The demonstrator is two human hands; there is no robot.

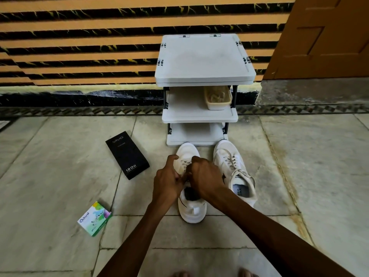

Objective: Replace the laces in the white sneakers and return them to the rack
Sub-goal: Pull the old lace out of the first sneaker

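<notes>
The left sneaker (192,209) is set on the floor directly beneath both hands, its toe just before the rack (203,62). Its laces (184,163) are pinched by the curled fingers of the left hand (167,182) and the right hand (205,176). The right sneaker (235,168) is stood just beside the right hand.

**Boxes on the floor**

A black box (127,154) lies on the stone floor (60,176), and a green-and-white box (94,218) lies nearer, well apart from it. A beige basket (218,97) sits near the striped wall (79,47). A brown door (323,37) stands at right.
</notes>
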